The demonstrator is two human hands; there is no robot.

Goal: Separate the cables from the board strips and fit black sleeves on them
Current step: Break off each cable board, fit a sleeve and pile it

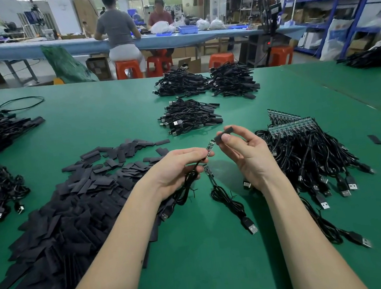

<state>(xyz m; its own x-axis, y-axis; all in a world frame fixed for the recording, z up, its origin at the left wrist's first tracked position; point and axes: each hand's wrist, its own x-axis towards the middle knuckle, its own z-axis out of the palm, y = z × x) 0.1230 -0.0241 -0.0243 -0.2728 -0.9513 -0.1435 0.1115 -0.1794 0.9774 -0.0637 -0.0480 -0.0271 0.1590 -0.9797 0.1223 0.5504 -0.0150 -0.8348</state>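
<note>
1. your left hand (178, 167) pinches a cable (190, 180) just behind its small board end (210, 148), fingers curled round the wire.
2. your right hand (245, 152) pinches one black sleeve (224, 134) between thumb and fingers, its open end just beside the board tip, not yet over it.
3. a second separated cable (229, 199) lies on the bench (110, 120) between your forearms, unsleeved.
4. done, by my reading: three bundles of sleeved cables (191, 118) toward the bench's far edge.
5. left: the heap still on board strips (289, 121) at your right, and a big pile of loose sleeves (73, 205) at your left.
6. containers: a blue tray (187, 29) on the far table; contents too small to tell.
</note>
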